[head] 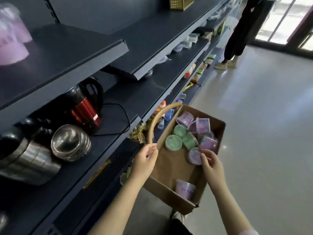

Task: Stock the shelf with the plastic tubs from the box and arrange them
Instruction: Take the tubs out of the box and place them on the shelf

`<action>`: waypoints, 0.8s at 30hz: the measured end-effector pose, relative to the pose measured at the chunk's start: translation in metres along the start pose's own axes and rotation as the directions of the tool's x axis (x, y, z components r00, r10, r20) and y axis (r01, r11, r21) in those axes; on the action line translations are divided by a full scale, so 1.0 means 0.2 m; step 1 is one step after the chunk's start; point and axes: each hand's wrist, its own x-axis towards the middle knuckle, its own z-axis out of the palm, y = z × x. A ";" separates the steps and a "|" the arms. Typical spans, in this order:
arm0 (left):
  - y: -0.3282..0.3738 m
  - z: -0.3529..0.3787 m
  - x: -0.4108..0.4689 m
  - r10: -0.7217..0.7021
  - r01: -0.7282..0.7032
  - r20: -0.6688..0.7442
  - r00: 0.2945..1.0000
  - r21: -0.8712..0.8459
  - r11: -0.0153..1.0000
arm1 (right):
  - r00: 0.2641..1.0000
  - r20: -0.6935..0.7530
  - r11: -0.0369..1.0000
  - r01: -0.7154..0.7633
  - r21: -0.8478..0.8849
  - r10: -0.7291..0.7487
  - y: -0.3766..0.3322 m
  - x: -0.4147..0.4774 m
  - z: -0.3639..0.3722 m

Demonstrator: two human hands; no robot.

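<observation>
An open cardboard box (171, 168) sits low beside the dark shelving and holds several plastic tubs, purple and green. One purple tub (194, 156) lies on its side in the box, and my right hand (210, 164) curls over it, fingers touching its rim. A separate purple tub (184, 189) stands at the near end of the box. Two green tubs (173, 142) lie toward the shelf side. My left hand (146, 157) hovers at the box's left edge, fingers loosely bent and holding nothing. Blurred purple tubs (11, 41) stand on the upper shelf at far left.
The middle shelf (105, 143) carries steel bowls (71, 143), a steel pot (28, 160) and a red kettle (86, 109) with its cord. A curved brown basket handle (157, 119) rises beside the box. Another person's legs (235, 36) stand down the aisle. Grey floor lies to the right.
</observation>
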 end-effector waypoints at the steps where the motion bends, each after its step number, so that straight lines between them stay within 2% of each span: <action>1: -0.03 0.05 0.05 -0.052 0.052 0.011 0.999 -0.022 0.998 | 0.999 -0.019 1.000 -0.027 0.011 0.027 0.04 0.04 -0.01; 5: -0.10 0.23 0.24 -0.233 0.234 0.025 0.972 -0.080 0.969 | 0.982 -0.094 0.986 -0.159 0.057 0.164 0.18 0.25 -0.04; 9: -0.20 0.35 0.42 -0.373 0.373 0.020 0.928 -0.112 0.921 | 0.954 -0.098 0.958 -0.279 0.070 0.285 0.31 0.47 -0.01; 14: -0.40 0.49 0.66 -0.559 0.564 0.073 0.826 -0.133 0.815 | 0.902 -0.100 0.908 -0.417 0.050 0.420 0.51 0.63 0.11; 17: -0.56 0.59 0.86 -0.616 0.626 0.113 0.779 -0.179 0.759 | 0.887 -0.091 0.891 -0.451 0.041 0.453 0.67 0.74 0.23; 24: -0.99 0.85 1.32 -0.712 0.735 0.189 0.676 -0.235 0.636 | 0.901 -0.082 0.902 -0.430 -0.043 0.426 0.98 1.20 0.51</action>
